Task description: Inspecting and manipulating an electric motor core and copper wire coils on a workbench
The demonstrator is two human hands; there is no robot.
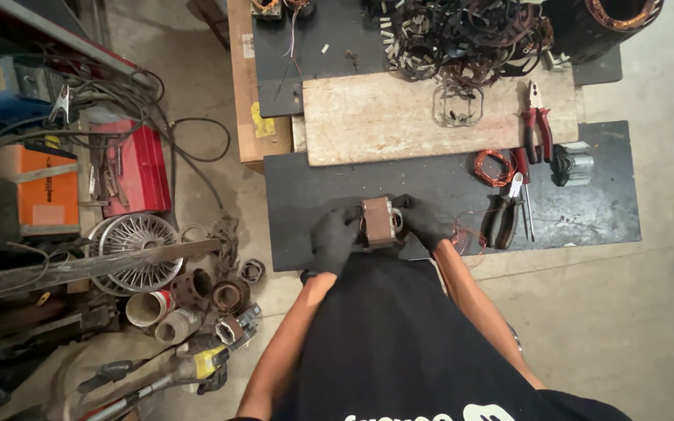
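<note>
Gloves cover both hands: a small brown wound block [379, 221] is gripped between the left hand [332, 240] and the right hand [424, 221], fingers closed on its sides, at the near edge of the dark board [306, 195]. Loose copper wire [494, 167] and black-handled pliers [505, 214] are laid towards the board's right end, red-handled pliers [536, 125] on the pale plank [368, 117] behind.

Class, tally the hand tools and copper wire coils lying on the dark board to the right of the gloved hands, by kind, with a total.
Red-handled pliers: 1
Black-handled pliers: 1
Copper wire coils: 1
Total: 3
</note>
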